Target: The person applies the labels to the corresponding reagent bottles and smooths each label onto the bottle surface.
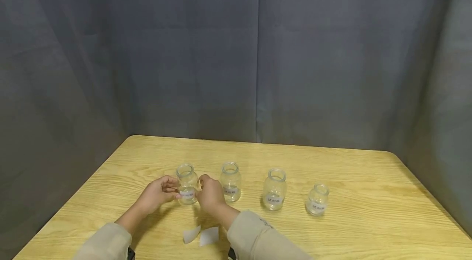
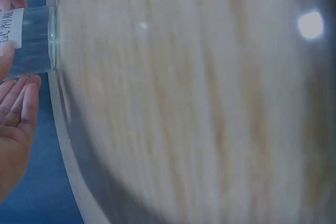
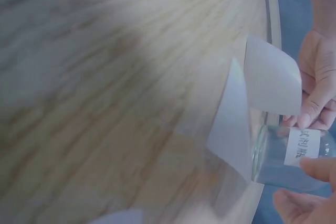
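In the head view a clear glass jar (image 1: 187, 180) stands upright, left end of a row, with a white label (image 1: 187, 194) bearing handwritten characters on its front. My left hand (image 1: 156, 194) holds its left side, the thumb near the label's end and the fingers round the side. From the right, my right hand (image 1: 212, 194) grips the same jar, its thumb on the label's right end. The right wrist view shows the label (image 3: 303, 147) on the glass with a thumb at its edge. How firmly the fingers behind the jar press is hidden.
Right of the hands stand three more labelled glass jars: one (image 1: 230, 178) close by, another (image 1: 274, 188), and a smaller one (image 1: 318, 199). Two white paper pieces (image 1: 191, 234) (image 1: 209, 236) lie near the forearms on the wooden table (image 1: 332, 169). A grey curtain (image 1: 206, 67) hangs behind.
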Available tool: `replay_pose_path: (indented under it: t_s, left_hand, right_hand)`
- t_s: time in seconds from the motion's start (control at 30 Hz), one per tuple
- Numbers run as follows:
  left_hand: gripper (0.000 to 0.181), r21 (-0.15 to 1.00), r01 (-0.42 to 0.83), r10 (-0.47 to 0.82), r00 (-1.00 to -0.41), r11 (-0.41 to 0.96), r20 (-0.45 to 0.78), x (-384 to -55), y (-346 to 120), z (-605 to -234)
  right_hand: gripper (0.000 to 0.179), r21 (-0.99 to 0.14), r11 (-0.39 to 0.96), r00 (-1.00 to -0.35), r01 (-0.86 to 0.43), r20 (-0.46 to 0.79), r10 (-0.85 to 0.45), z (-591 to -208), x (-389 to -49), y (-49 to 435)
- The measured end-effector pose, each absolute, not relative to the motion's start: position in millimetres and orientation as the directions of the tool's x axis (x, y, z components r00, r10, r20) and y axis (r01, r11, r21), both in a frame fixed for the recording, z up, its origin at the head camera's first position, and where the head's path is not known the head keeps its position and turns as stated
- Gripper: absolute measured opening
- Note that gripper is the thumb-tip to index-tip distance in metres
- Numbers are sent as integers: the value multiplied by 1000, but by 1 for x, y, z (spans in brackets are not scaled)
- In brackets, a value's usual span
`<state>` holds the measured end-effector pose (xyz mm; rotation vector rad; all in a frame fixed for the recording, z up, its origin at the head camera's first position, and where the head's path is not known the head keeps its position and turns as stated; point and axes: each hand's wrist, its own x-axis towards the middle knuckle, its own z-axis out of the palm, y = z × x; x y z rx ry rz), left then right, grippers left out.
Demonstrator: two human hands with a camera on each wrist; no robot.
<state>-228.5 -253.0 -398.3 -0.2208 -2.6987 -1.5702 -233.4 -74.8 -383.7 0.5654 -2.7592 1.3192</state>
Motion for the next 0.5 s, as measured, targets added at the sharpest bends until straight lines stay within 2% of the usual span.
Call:
replay_pose_path:
  t_s: [0.23,0.37,0.5]
  left_hand:
    - [35,786,89,70,-996,612,58,-229,-255,-396]
    - [41,720,74,69,-997,690,36,-225,-259,-384]
    - [49,636,91,83,-996,766,43,-219,-263,-370]
  right_hand:
    - [36,-765,502,-879,-403,171,-445,-381,-222,-57]
    - [32,-738,502,-827,-451,134,-546,-369,-214,-36]
    - [36,-747,475,-780,-466,92,-619,-350,-209,-4]
